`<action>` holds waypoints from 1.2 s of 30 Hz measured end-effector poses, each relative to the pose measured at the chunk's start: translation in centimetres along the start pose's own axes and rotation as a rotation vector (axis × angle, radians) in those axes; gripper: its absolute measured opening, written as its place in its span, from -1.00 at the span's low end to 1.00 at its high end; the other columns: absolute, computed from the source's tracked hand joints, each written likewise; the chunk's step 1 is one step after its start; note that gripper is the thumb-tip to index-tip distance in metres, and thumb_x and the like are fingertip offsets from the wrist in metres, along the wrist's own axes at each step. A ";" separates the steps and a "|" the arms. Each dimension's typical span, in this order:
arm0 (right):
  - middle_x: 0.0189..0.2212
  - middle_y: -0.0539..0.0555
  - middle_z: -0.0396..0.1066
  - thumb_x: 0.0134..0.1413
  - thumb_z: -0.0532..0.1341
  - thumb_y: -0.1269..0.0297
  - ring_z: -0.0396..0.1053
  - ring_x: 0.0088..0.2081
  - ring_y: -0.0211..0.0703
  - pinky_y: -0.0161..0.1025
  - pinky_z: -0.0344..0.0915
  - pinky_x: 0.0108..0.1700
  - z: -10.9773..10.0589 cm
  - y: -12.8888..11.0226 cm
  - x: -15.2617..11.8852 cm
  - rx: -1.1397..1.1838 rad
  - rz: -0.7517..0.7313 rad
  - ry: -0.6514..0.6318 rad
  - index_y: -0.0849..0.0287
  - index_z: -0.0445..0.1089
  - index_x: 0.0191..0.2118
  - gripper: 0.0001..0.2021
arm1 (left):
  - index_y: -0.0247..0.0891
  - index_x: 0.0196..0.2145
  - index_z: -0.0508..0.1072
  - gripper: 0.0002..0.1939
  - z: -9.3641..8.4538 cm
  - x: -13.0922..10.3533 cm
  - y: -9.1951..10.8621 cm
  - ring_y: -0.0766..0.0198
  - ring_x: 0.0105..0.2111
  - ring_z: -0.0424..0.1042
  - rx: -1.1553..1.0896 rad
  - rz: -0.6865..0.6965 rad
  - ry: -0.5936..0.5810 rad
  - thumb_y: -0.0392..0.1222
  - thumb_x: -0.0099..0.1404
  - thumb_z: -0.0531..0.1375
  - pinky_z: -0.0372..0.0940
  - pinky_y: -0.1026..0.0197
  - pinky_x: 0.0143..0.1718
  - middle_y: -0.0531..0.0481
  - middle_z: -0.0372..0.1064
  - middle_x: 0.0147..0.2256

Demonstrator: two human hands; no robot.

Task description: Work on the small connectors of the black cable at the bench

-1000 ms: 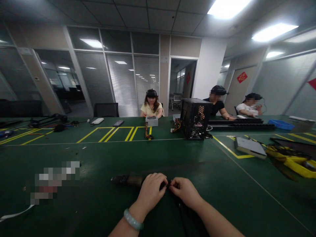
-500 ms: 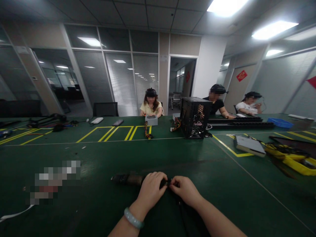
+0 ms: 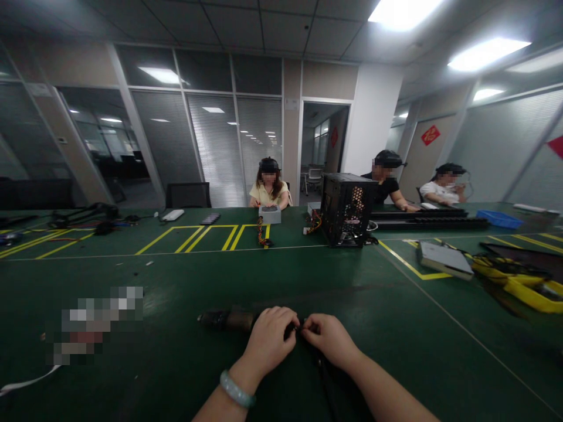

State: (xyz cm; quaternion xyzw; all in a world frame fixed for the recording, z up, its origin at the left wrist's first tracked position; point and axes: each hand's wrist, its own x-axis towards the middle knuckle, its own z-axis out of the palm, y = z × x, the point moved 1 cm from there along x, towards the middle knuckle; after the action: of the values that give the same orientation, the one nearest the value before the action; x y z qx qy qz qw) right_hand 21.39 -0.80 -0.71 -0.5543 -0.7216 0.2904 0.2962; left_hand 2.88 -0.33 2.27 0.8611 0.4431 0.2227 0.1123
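On the green table a dark, elongated cylindrical tool point(image 3: 229, 320) with a brownish middle lies sideways, its narrow end to the left. My left hand point(image 3: 271, 340), with a pale bangle on the wrist, is closed over its right end. Just to the right, my right hand point(image 3: 329, 338) is closed in a pinch, fingertips almost touching those of the left. What sits between the fingertips is small and dark; I cannot make out what it is. A black cord-like strip point(image 3: 323, 375) runs from below the right hand toward the near edge.
A black computer case point(image 3: 347, 210) stands ahead, beside a grey power supply point(image 3: 270, 215) with loose wires. At right are a flat silver box point(image 3: 445, 259) and a yellow tray point(image 3: 534, 294). A blurred-out item point(image 3: 90, 328) with a white strap lies left. Several people sit across the table.
Almost nothing differs. Both hands stay at the right end of the tool, with only a slight shift of the fingertips.
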 end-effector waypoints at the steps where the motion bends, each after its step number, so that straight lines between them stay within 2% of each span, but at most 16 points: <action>1: -0.44 -0.03 0.49 0.08 0.21 0.32 0.37 -0.40 -0.23 -0.39 0.15 -0.36 0.0 0.0 0.0 0.002 0.003 -0.002 0.14 0.50 -0.38 -0.88 | -0.14 -0.23 0.41 -0.80 0.0 0.0 0.0 0.16 -0.09 0.32 -0.002 -0.003 0.001 -0.36 0.19 0.14 0.12 0.11 -0.02 0.03 0.40 -0.15; 11: -0.44 -0.04 0.49 0.08 0.21 0.33 0.38 -0.40 -0.23 -0.38 0.16 -0.35 -0.2 -0.3 -0.1 -0.006 -0.003 -0.008 0.13 0.51 -0.38 -0.89 | -0.14 -0.22 0.43 -0.78 -0.1 0.0 0.2 0.15 -0.10 0.32 -0.003 -0.012 -0.031 -0.34 0.21 0.08 0.13 0.09 -0.03 0.02 0.40 -0.14; 17: -0.43 -0.04 0.49 0.08 0.21 0.32 0.39 -0.39 -0.23 -0.38 0.16 -0.35 -0.3 -0.2 -0.2 0.009 -0.005 -0.006 0.13 0.50 -0.39 -0.89 | -0.15 -0.18 0.39 -0.78 -0.3 0.0 0.3 0.15 -0.13 0.33 0.012 -0.070 -0.031 -0.32 0.21 0.11 0.15 0.11 -0.06 0.01 0.40 -0.17; 21: -0.43 -0.04 0.49 0.08 0.21 0.32 0.39 -0.39 -0.24 -0.39 0.16 -0.35 -0.3 -0.1 -0.2 0.019 -0.018 -0.006 0.12 0.50 -0.38 -0.89 | -0.14 -0.24 0.39 -0.82 -0.2 0.0 0.2 0.17 -0.13 0.32 0.001 -0.042 -0.017 -0.34 0.20 0.12 0.14 0.12 -0.06 0.04 0.39 -0.19; 36: -0.44 -0.05 0.49 0.08 0.21 0.32 0.38 -0.40 -0.24 -0.39 0.15 -0.37 -0.2 0.1 -0.2 0.009 -0.030 0.002 0.11 0.50 -0.38 -0.89 | -0.10 -0.24 0.44 -0.84 0.3 0.2 -0.3 0.14 -0.05 0.31 -0.024 -0.004 -0.018 -0.31 0.26 0.13 0.12 0.09 -0.02 0.06 0.41 -0.10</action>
State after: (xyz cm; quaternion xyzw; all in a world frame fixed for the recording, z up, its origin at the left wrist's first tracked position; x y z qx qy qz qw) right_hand 21.63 -0.92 -0.67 -0.5425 -0.7281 0.2887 0.3036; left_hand 2.91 -0.03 1.94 0.8608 0.4411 0.2199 0.1269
